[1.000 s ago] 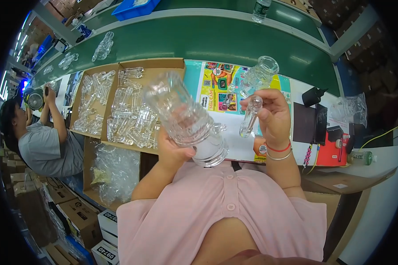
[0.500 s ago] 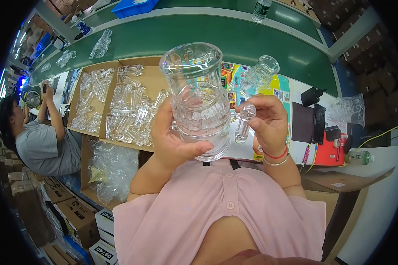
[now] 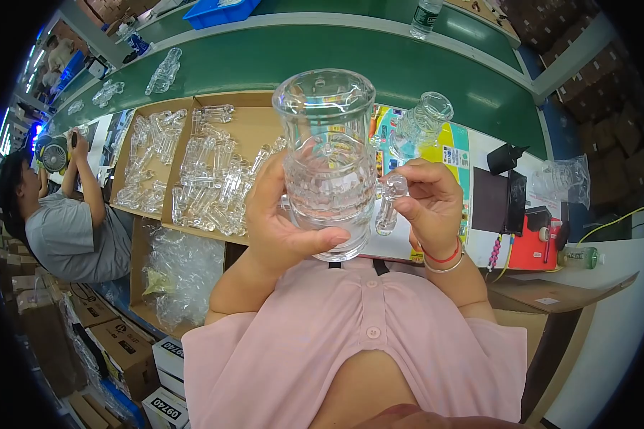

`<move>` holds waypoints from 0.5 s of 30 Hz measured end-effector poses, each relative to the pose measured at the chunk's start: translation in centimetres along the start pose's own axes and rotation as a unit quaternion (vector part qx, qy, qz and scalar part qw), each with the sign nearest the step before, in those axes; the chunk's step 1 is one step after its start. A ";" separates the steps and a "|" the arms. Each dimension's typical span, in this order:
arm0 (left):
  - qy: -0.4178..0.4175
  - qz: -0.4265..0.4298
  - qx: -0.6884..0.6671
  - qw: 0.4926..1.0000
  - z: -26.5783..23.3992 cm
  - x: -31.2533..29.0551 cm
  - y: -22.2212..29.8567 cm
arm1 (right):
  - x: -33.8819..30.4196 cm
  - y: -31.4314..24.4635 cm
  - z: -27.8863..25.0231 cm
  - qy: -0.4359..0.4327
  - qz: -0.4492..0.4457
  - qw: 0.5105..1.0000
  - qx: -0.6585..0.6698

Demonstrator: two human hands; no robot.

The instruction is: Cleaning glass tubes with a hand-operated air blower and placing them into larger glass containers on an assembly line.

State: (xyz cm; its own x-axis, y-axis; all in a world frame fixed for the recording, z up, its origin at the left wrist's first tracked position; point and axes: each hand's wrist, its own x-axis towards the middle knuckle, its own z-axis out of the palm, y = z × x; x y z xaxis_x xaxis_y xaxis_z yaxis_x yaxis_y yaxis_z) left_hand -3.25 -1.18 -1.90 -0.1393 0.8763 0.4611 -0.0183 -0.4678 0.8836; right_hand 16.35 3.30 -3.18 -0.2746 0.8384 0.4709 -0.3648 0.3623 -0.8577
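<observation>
My left hand (image 3: 279, 227) is wrapped round a large clear plastic jar (image 3: 329, 161) with a wide round mouth and faceted bands, held upright in front of me. Its thumb lies across the lower front. Beside the jar's right wall, my right hand (image 3: 434, 202) pinches a clear plastic handle (image 3: 388, 209) with a rounded knob at its top. The handle stands roughly upright, very close to the wall; whether they touch I cannot tell. Behind my right hand, another clear jar (image 3: 422, 121) lies tilted on a colourful printed sheet (image 3: 454, 143).
Left of the jar, a divided cardboard tray (image 3: 254, 114) holds many clear handles (image 3: 207, 179). Clear plastic bags (image 3: 186, 272) fill a box below it. A black bottle (image 3: 504, 156) and a red pad (image 3: 540, 247) are at the right. A co-worker (image 3: 68, 222) sits at the far left.
The jar has shifted slightly to the right and its mouth has swung that way. My right hand has brought the handle left, closer to the jar's wall.
</observation>
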 end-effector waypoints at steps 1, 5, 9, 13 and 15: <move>0.006 -0.018 -0.028 0.999 0.2 0.0 0.1 | 0.0 0.1 0.0 0.001 -0.005 1.000 0.004; 0.037 -0.043 -0.076 0.996 0.6 0.2 0.7 | 0.1 0.0 0.6 0.000 -0.012 1.000 -0.009; 0.088 -0.009 -0.115 0.989 1.1 0.5 0.7 | 0.5 -0.2 0.5 -0.030 -0.035 0.998 -0.051; 0.065 -0.117 -0.250 0.959 0.2 0.9 1.1 | 3.0 -2.0 0.4 -0.131 -0.079 0.981 -0.119; 0.022 -0.150 -0.272 0.950 -0.1 0.5 1.1 | 4.3 -2.5 1.3 -0.113 -0.045 0.992 -0.029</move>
State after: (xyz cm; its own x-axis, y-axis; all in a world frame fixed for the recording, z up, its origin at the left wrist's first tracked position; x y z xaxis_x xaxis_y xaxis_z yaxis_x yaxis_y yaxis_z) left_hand -3.40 -1.29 -0.70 -0.0887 0.9796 0.1806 -0.5720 -0.1985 0.7959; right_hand 14.90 5.49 1.29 -0.4382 0.6905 0.5756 -0.3471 0.4607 -0.8169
